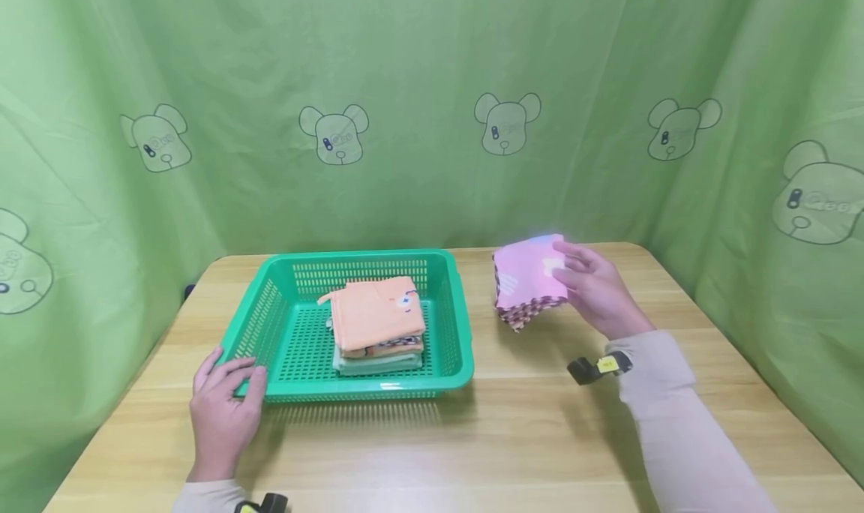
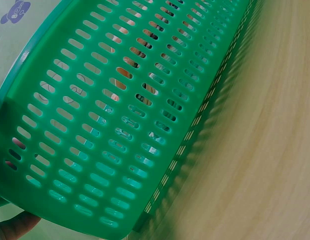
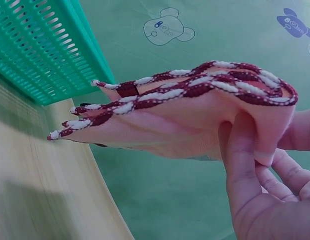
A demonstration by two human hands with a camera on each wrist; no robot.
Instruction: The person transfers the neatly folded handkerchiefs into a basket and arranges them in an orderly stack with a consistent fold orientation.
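Observation:
My right hand (image 1: 603, 292) pinches a folded pink cloth (image 1: 529, 277) by its right edge, held over the table to the right of the basket. In the right wrist view the pink cloth (image 3: 179, 120) shows several layers with a twisted dark-red and white border, and the thumb presses against its underside. At the front left corner of the green plastic basket (image 1: 364, 385), my left hand (image 1: 224, 415) grips the rim, fingers on the left side and thumb at the front. Inside the basket lies a stack of folded cloths, a peach one (image 1: 374, 318) on top, a pale green one (image 1: 378, 364) lowest.
Both stand on a light wooden table (image 1: 418, 453). Green curtains (image 1: 418, 48) printed with bear heads enclose the back and sides. The basket's slotted wall (image 2: 110, 100) fills much of the left wrist view.

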